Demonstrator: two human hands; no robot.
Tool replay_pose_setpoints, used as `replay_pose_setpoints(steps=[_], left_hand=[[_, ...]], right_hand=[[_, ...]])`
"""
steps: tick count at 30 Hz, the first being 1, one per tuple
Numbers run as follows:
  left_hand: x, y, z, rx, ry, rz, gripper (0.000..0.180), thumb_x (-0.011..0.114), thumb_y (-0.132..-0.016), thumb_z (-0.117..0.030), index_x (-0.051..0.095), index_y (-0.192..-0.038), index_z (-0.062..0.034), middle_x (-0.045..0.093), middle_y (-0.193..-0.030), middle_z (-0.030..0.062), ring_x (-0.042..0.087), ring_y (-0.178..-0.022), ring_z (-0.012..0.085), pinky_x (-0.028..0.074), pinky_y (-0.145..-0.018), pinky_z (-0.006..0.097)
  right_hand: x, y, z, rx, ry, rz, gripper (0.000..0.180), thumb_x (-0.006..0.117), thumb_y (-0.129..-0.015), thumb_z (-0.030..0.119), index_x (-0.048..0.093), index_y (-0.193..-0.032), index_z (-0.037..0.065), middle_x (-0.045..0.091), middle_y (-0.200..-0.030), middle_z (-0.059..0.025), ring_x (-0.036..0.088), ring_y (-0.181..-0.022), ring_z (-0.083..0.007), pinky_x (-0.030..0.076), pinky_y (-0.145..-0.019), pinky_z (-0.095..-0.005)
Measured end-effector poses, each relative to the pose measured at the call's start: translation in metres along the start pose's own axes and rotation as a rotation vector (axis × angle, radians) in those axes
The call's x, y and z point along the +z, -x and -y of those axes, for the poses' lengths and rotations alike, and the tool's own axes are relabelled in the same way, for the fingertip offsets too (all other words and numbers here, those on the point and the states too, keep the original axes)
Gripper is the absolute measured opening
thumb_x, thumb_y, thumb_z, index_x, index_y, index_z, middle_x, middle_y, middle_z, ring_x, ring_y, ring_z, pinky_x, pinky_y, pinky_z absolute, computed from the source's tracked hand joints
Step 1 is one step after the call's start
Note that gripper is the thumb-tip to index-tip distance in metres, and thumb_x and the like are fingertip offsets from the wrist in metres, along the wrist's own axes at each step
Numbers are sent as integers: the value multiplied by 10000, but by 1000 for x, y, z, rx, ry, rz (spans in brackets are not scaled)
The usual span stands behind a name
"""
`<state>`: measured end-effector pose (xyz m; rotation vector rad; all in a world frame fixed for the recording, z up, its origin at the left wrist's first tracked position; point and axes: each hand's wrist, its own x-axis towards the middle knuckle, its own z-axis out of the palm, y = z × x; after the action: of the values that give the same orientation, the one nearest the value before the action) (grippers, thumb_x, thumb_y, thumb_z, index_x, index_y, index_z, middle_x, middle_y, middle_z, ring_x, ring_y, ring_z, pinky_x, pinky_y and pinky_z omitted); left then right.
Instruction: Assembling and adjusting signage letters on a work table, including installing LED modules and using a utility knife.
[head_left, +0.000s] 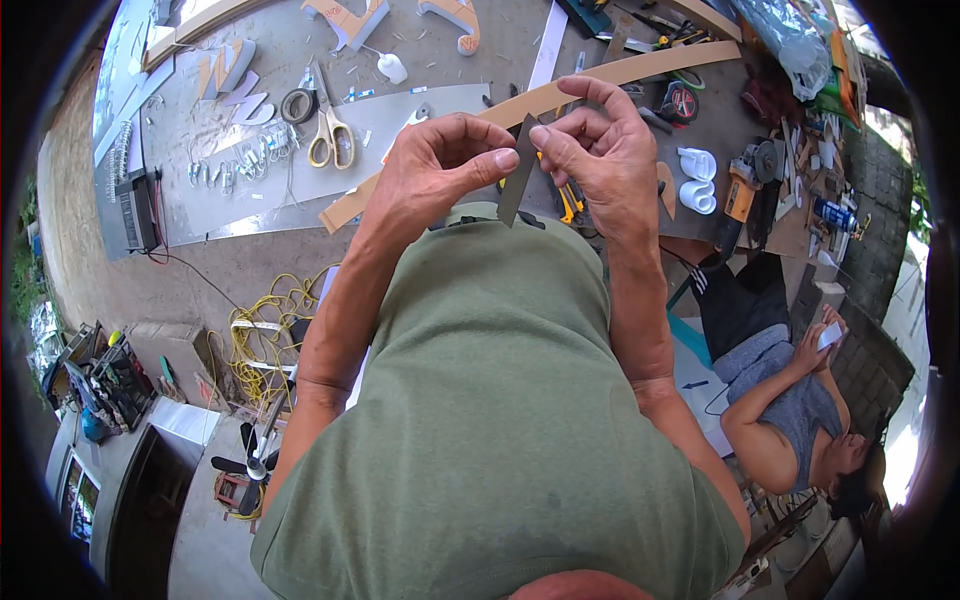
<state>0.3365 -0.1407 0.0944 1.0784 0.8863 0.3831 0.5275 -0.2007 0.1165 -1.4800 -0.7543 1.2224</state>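
A thin, dark grey flat strip with slanted ends (515, 190) stands tilted between my hands, above the near edge of the bench. My right hand (605, 150) pinches it near the upper end with thumb and forefinger, its other fingers curled and apart. On the other side, my left hand (430, 170) is curled in a pinch, thumb tip right beside the strip's edge; whether it holds anything I cannot make out. Behind both hands runs a long tan strip (640, 67). A yellow and black tool (571, 203) lies partly hidden beside my right hand.
Scissors (332, 135), a tape roll (298, 105) and small wired modules (250, 160) lie at left on the bench. White curled pieces (697, 180) and an angle grinder (745, 185) are at right. A seated person (790, 390) holds a phone. Yellow cable (265, 335) tangles at lower left.
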Motion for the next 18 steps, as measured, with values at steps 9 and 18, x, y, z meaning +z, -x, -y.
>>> replay_pose_setpoints(steps=[9,18], left_hand=[[-4,2,12,-18,60,26,196,751,-876,-159,700,-978,0,681,-877,21,601,-806,86,492,-736,239],[-7,1,38,-26,652,257,215,669,-932,-177,645,-1049,2,658,-949,60,586,-845,137,460,-774,286]], right_hand=[[5,5,-2,-9,80,101,509,744,-835,44,492,-1265,-60,668,-765,-40,609,-657,-55,474,-538,-185],[6,18,-5,123,-44,153,214,685,-917,148,689,-1046,-23,688,-807,-36,587,-648,-47,468,-535,-184]])
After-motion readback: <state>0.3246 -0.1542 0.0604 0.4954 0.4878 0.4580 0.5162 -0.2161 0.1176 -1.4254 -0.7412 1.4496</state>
